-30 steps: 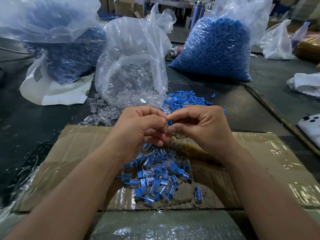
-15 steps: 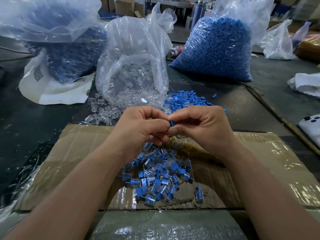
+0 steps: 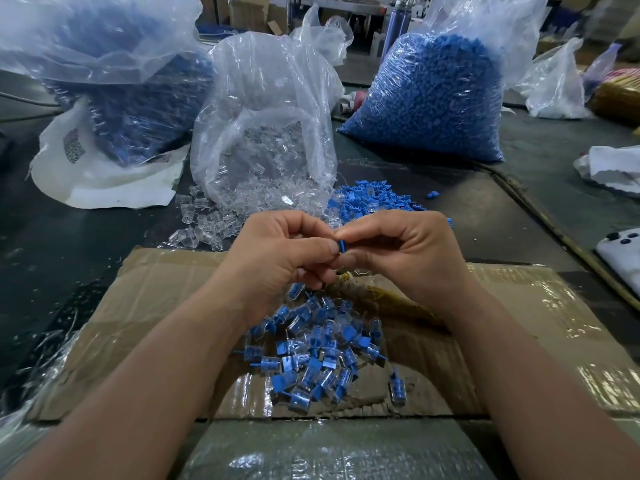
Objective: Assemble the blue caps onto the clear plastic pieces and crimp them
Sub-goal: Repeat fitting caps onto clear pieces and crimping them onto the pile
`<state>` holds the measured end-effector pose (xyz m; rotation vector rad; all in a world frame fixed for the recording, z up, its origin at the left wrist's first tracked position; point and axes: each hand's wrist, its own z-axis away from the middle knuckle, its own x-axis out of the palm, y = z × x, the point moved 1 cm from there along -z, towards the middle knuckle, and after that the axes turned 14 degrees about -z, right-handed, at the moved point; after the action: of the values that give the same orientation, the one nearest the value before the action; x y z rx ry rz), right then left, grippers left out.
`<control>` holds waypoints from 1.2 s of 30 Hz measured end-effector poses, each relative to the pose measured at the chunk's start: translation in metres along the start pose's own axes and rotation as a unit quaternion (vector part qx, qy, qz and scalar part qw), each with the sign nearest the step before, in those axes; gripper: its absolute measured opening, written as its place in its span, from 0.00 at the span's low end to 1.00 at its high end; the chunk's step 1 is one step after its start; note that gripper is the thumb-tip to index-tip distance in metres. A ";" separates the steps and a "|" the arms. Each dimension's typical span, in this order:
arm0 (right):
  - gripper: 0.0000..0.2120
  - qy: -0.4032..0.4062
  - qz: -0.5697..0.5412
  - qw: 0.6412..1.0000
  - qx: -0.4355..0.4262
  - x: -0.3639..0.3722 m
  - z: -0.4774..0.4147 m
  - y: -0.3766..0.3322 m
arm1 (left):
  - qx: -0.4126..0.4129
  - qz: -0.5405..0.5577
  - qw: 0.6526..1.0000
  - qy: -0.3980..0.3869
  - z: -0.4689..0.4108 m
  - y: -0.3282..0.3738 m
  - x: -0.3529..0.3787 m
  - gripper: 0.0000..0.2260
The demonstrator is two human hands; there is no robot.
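My left hand point(image 3: 277, 258) and my right hand point(image 3: 405, 258) meet fingertip to fingertip above the cardboard. Between them a small blue cap point(image 3: 342, 246) shows, pinched by both hands; any clear piece under it is hidden by my fingers. Below my hands lies a pile of assembled blue-and-clear pieces point(image 3: 318, 355). Loose clear plastic pieces point(image 3: 207, 226) spill from an open clear bag point(image 3: 263, 133). A heap of loose blue caps point(image 3: 374, 199) lies just beyond my right hand.
A taped cardboard sheet point(image 3: 156, 306) covers the dark table point(image 3: 52, 244). A full bag of blue caps point(image 3: 429, 98) stands at back right, another bag of blue parts point(image 3: 114, 74) at back left. A white device point(image 3: 623, 258) lies at the right edge.
My hands have stayed together in the same place. The fingers have shifted a little, and more of the blue cap now shows between them.
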<state>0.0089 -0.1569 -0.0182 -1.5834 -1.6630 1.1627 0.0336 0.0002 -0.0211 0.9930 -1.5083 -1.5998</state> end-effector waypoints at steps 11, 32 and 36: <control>0.19 0.027 0.170 0.973 0.155 -0.031 -0.001 -0.003 | 0.018 0.014 0.997 0.077 -0.004 -0.002 -0.007 0.04; 0.16 -0.175 0.447 0.837 0.262 -0.014 0.002 0.008 | 0.011 0.047 0.995 0.087 -0.006 -0.003 -0.008 0.06; 0.05 -0.167 0.462 0.836 0.244 -0.007 0.000 0.008 | 0.010 0.044 0.995 0.085 -0.006 -0.005 -0.008 0.04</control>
<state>0.0137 -0.1640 -0.0235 -1.9182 -0.5613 2.2272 0.0430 0.0051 -0.0254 1.0321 -1.4331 -1.4052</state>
